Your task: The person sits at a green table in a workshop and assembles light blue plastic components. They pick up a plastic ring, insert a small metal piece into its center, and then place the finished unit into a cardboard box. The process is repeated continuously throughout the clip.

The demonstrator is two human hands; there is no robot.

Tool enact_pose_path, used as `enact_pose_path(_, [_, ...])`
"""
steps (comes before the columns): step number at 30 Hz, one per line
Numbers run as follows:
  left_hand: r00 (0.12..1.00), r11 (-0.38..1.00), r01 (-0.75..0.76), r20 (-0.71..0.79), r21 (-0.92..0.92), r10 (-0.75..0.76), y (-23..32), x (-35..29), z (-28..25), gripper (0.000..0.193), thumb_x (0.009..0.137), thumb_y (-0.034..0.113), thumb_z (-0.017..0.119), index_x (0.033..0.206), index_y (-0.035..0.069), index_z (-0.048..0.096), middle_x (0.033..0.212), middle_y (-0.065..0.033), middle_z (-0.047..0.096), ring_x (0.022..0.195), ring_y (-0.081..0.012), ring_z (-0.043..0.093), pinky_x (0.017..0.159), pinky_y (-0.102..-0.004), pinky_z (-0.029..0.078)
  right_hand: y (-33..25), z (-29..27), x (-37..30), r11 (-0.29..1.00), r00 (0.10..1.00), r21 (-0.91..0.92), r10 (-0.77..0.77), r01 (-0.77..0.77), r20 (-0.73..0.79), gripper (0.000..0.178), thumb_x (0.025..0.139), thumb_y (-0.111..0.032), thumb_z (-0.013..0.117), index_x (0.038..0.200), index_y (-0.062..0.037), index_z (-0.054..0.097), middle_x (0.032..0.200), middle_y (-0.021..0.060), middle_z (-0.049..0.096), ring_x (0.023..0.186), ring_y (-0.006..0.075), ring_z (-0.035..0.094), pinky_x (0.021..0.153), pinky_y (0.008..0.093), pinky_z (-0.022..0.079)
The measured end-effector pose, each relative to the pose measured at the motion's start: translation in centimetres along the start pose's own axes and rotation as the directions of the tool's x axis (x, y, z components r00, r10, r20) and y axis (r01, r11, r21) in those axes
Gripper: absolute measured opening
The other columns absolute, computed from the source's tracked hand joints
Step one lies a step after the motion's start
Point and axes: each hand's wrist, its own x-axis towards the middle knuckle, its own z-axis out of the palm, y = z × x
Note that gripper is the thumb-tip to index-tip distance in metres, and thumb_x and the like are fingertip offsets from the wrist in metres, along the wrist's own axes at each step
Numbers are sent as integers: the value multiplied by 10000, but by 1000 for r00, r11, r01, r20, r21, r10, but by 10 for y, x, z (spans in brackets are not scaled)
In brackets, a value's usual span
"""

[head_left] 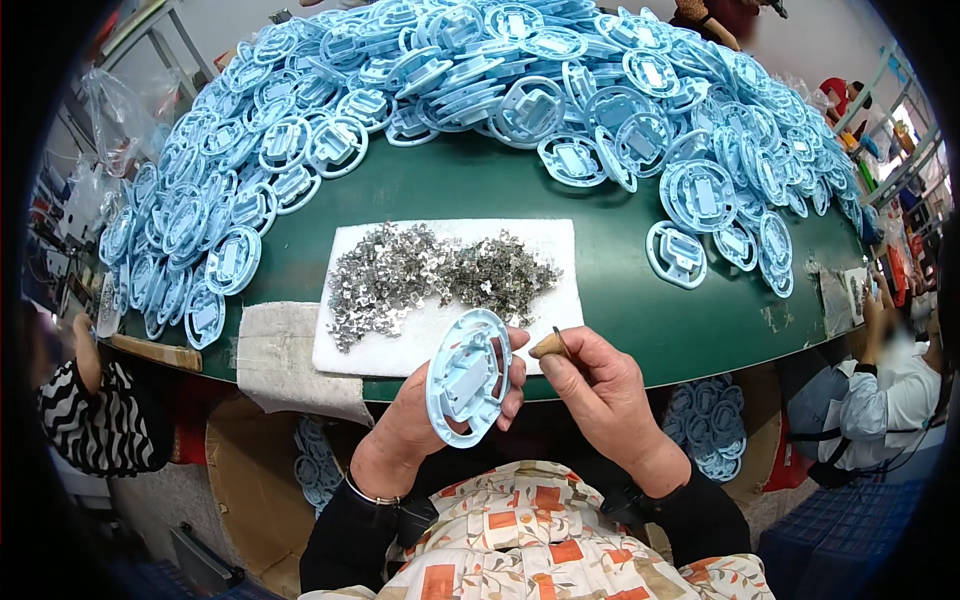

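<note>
My left hand (404, 418) is closed around a light-blue oval plastic ring-shaped housing (466, 386), held tilted with its ribbed, slotted side showing. Just right of it, my right hand (612, 402) has its thumb and index finger pinched together. A brown covering (549, 346) wraps the index fingertip; anything between the fingertips is too small to make out. Beyond both hands, small silvery metal clips (385, 282) lie in two merging heaps on a white foam board (553, 238).
More blue housings (530, 110) are piled along the far side of the green table (620, 300). A pale cloth (300, 345) hangs over the near edge. Cardboard boxes (245, 470) with housings stand below. Other people sit at left (100, 420) and right (890, 390).
</note>
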Motion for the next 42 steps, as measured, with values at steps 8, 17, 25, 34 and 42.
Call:
enact_pose_path(8, [998,997,-16,60,75,12,-8,-2,-7,507,1024,248,567,1432,-30,449,991,-169,653,875,-221,662,741,-331,570,-19,8,11,987,986,-51,153,-150,60,141,948,-67,700,1042,6,623,534,-66,445,553,23,600,525,216,454])
enact_pose_path(17, [1000,973,24,-6,229,-23,-5,-10,-1,574,1021,326,555,1433,-50,423,1033,-196,677,910,-245,703,764,-333,589,-7,1,13,965,966,-108,248,-240,75,130,931,-94,729,950,-18,625,604,-63,478,548,1,472,526,214,399])
enact_pose_path(25, [987,943,88,156,-320,-39,11,-33,-17,820,951,445,600,1473,-138,354,1183,-352,609,890,-399,707,629,-376,621,-3,-5,7,995,995,-84,46,-53,-85,180,1004,-129,645,890,7,613,722,-62,518,659,17,432,572,204,357])
enact_pose_path(34, [836,987,-106,-525,125,156,61,-244,-82,578,1006,287,554,1411,-112,450,1115,-271,668,858,-314,708,657,-352,581,27,-36,3,980,979,-201,-56,17,-193,201,1015,-154,631,895,7,630,723,-57,526,653,23,417,578,206,352])
enact_pose_path(42, [120,447,844,-915,298,384,113,-302,-123,371,1032,269,485,998,-24,710,794,-109,714,656,-155,677,591,-295,534,55,-52,6,985,966,-171,-25,-19,-257,188,1007,-140,627,889,7,623,743,-44,560,680,31,457,612,206,394])
